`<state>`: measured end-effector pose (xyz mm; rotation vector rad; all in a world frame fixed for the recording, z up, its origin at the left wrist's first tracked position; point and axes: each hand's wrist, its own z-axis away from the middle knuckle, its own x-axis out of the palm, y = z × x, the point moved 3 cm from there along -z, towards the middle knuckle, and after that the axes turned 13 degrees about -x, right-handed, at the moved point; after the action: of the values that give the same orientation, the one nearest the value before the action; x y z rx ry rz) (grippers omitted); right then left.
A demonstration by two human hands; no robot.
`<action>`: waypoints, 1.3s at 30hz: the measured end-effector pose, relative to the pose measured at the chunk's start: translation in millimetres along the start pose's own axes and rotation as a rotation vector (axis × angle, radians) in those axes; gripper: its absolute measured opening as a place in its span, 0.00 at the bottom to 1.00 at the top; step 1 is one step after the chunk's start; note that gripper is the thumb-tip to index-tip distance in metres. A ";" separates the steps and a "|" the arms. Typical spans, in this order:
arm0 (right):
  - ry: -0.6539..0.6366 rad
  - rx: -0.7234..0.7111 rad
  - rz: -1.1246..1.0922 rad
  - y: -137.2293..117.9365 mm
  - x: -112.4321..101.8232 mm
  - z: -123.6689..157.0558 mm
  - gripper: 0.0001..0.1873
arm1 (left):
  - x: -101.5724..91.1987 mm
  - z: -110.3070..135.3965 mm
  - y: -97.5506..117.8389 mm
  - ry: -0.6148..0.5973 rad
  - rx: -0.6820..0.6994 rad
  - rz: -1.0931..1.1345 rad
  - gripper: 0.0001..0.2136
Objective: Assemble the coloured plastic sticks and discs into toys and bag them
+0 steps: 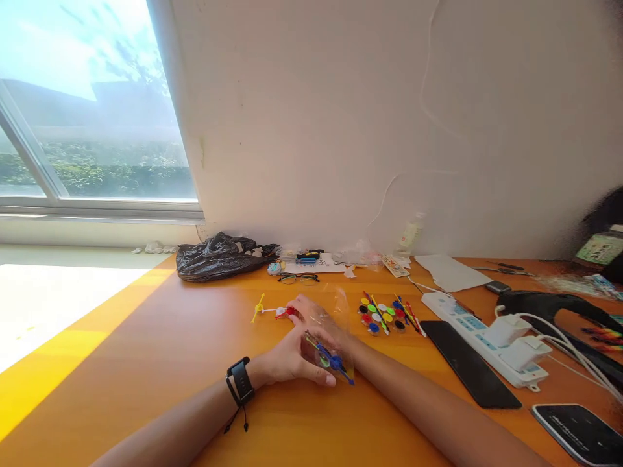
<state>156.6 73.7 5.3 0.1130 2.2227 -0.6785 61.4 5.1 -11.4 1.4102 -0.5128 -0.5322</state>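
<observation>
My left hand (294,358), with a black watch on its wrist, is curled round a clear plastic bag (343,318). Inside or against the bag shows a blue arrow-shaped spinner (335,363), with a greenish piece beside it. Crossing beyond it, my right hand (316,314) has its fingertips closed on a red arrow-shaped spinner (283,314) at the table surface. Left of that lie a white spinner (273,311) and a yellow spinner (258,308), close together. Part of my right hand is hidden behind the bag and my left hand.
Several coloured discs and arrows (382,313) lie to the right. Beyond them are a black phone (467,363) and a white power strip (479,334) with plugged-in chargers. Glasses (298,279) and a black plastic bag (219,257) sit near the wall.
</observation>
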 end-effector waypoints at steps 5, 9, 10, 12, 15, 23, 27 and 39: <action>-0.009 0.055 -0.003 -4.7 -28.9 54.8 0.03 | 3.2 -1.3 4.5 -0.015 0.048 0.028 0.24; 0.126 0.172 0.003 -2.6 -45.6 81.7 0.09 | 4.5 -1.0 12.9 0.015 0.031 0.082 0.23; 0.168 0.184 0.000 -1.6 -48.0 82.6 0.10 | 3.2 -0.9 13.8 0.058 0.018 0.084 0.24; 0.241 0.197 -0.013 0.5 -51.3 79.8 0.11 | 0.0 -0.8 13.8 0.152 -0.006 0.072 0.24; 0.309 0.202 -0.050 1.6 -55.2 73.0 0.11 | -3.6 -1.7 11.4 0.240 -0.009 0.067 0.23; 0.576 0.244 -0.042 -4.5 -83.0 76.1 0.14 | -13.3 -9.8 -0.1 0.379 0.042 0.160 0.27; 0.745 0.269 -0.184 -8.6 -100.5 75.7 0.15 | -19.5 -12.3 -3.8 0.440 0.063 0.092 0.24; 0.561 0.210 -0.801 -72.5 -174.6 1.9 0.12 | -17.3 -16.5 -7.4 0.385 0.079 0.049 0.24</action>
<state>255.9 34.3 161.3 -0.5821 2.7137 -1.4519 57.9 28.1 -20.7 1.5262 -0.2589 -0.1934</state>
